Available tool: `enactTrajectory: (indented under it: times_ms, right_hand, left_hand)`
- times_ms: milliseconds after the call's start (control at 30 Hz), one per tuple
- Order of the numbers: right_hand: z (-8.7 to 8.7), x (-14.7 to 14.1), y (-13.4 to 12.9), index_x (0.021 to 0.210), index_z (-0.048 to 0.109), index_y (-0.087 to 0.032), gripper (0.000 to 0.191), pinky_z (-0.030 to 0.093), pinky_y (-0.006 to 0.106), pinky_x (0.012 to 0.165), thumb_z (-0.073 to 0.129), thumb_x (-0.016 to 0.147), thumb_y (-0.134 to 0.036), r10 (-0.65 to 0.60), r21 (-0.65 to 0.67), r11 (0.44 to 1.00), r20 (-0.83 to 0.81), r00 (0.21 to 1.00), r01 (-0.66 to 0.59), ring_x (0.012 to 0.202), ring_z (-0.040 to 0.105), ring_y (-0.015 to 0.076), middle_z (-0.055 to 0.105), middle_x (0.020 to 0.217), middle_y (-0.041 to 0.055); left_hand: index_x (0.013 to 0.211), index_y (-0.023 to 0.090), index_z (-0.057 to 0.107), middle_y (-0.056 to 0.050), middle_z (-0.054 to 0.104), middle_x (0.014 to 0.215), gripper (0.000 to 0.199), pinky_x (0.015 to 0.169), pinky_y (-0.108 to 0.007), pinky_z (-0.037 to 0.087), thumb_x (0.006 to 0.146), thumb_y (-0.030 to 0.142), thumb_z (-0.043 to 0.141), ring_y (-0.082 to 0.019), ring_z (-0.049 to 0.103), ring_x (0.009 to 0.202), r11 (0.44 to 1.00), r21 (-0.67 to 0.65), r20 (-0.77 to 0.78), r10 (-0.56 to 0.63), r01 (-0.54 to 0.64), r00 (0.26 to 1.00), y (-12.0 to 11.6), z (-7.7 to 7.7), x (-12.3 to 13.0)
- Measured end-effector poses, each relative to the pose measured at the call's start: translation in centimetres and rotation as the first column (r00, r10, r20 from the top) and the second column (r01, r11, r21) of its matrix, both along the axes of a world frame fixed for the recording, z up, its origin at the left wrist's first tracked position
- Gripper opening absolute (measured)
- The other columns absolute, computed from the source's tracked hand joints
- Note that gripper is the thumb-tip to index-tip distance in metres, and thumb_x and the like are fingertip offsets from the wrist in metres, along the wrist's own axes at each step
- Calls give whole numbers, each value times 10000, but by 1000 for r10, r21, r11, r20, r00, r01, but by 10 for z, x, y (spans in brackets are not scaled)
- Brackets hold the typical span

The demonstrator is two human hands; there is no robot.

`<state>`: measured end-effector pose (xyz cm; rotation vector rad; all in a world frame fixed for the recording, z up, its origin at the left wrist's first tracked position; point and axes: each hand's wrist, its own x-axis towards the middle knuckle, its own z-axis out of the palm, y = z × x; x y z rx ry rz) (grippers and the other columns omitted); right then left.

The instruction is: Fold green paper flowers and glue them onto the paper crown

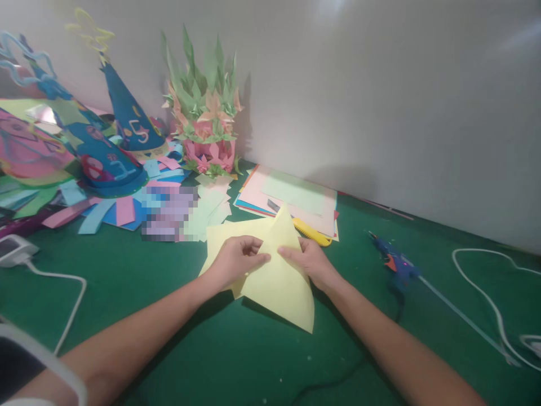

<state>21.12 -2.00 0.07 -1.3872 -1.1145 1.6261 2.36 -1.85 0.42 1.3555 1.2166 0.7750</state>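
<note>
A pale yellow paper sheet (281, 287), curved into a cone-like shape with its point up, is between my two hands. My left hand (243, 260) pinches its left side, thumb on the front face. My right hand (310, 260) grips the right side, thumb in front and the other fingers partly hidden behind the paper. Under and to the left of it lies more yellow paper (220, 237). A cutter with a yellow handle (313, 232) rests just behind my right hand, its grey blade end showing left of the cone's tip.
Behind the cutter is a stack of coloured sheets (296, 194). Blue party hats (131, 127), paper strips (97, 217) and a folded-paper flower piece (207, 124) fill the left back. A blue glue gun (397, 265) and white cable (486, 290) lie right on the green table (236, 361).
</note>
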Motion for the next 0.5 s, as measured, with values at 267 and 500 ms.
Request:
enactTrajectory:
  times_ms: [267, 500]
  right_hand:
    - [2, 0, -1, 870, 657, -136, 398, 518, 292, 586, 742, 603, -418, 55, 25, 998, 70, 996, -57, 658, 659, 195, 711, 832, 84]
    - [7, -3, -4, 812, 663, -135, 349, 478, 261, 528, 727, 613, -414, 163, 45, 983, 215, 963, -177, 595, 624, 171, 692, 744, 57]
  left_hand:
    - [689, 146, 557, 27, 535, 638, 243, 523, -210, 377, 647, 358, 668, -80, 466, 555, 999, 22, 54, -24, 23, 998, 1, 0, 0]
    - [759, 147, 552, 1, 587, 705, 286, 557, -233, 432, 672, 394, 668, -99, 534, 588, 992, -127, 260, 27, 6, 965, 1, 2, 3]
